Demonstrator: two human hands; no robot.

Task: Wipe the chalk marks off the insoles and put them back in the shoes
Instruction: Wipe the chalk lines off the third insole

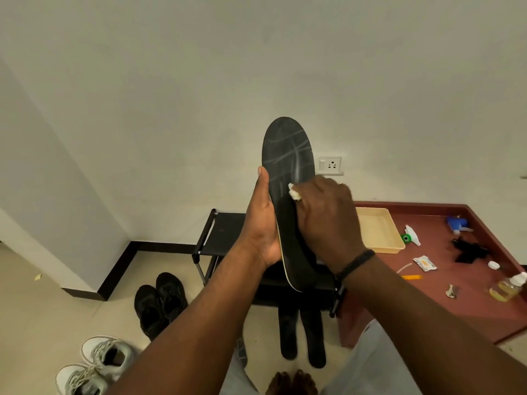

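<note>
My left hand (261, 220) grips a black insole (288, 155) upright in front of me, toe end up, thumb along its left edge. White chalk lines cross its upper half. My right hand (325, 215) pinches a small white wad of cloth (294, 192) and presses it on the insole's middle. Two more black insoles (302, 334) lie on the floor below. A pair of black shoes (159, 303) stands on the floor to the left, and white sneakers (97, 366) sit at the lower left.
A low black shoe rack (219, 238) stands against the wall behind my hands. To the right, a red-brown ledge (445, 303) carries a cream tray (376, 229), a spray bottle (457, 225), an oil bottle (507, 287) and small items. A wall socket (330, 165) is behind the insole.
</note>
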